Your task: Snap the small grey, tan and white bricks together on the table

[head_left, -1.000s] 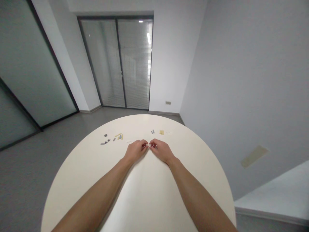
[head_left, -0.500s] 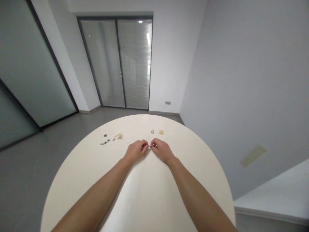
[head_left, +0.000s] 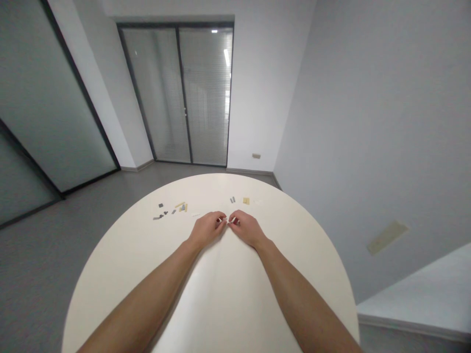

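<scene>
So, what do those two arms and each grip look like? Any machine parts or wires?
No machine parts or wires show. The left grip and right grip are ordinary human hands, ungloved. The left forearm and right forearm narrow toward the wrists, with no sleeve, watch or bracelet visible. Rings are too small to tell.

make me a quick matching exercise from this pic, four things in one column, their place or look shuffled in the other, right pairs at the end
1. left hand
2. pair of grey strips
3. dark square piece
4. table

A. rounded and cream-white
B. among scattered pieces, to the left
C. fingertips close to those of the right hand
D. just left of the yellow square piece

Pairs: 1-C, 2-D, 3-B, 4-A
</scene>
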Available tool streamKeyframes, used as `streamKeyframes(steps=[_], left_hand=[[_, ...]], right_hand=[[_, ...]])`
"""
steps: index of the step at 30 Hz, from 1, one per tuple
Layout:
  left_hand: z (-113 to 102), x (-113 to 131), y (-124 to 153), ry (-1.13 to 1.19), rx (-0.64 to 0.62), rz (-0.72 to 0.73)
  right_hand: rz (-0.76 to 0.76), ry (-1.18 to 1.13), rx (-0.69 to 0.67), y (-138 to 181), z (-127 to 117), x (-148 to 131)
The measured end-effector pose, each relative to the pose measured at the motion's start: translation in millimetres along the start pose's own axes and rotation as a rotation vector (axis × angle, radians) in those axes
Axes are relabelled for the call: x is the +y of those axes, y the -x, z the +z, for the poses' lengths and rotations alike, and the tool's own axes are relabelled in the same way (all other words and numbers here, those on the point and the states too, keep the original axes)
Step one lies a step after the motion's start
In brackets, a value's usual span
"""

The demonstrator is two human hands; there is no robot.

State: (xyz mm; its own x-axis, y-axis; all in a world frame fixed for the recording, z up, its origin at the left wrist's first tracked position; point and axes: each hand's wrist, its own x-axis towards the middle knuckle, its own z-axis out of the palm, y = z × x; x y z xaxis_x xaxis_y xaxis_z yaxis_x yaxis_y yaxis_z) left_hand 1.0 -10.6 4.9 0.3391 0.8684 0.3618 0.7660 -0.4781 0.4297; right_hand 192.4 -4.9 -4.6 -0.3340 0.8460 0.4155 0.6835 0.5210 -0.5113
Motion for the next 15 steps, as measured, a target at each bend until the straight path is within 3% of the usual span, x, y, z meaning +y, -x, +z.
streamKeyframes(steps=[15], left_hand=[[0.4, -3.5, -0.6, -0.037, -0.007, -0.047]], right_hand=[[0.021, -0.033, 0.006, 0.2, -3.5, -5.5]])
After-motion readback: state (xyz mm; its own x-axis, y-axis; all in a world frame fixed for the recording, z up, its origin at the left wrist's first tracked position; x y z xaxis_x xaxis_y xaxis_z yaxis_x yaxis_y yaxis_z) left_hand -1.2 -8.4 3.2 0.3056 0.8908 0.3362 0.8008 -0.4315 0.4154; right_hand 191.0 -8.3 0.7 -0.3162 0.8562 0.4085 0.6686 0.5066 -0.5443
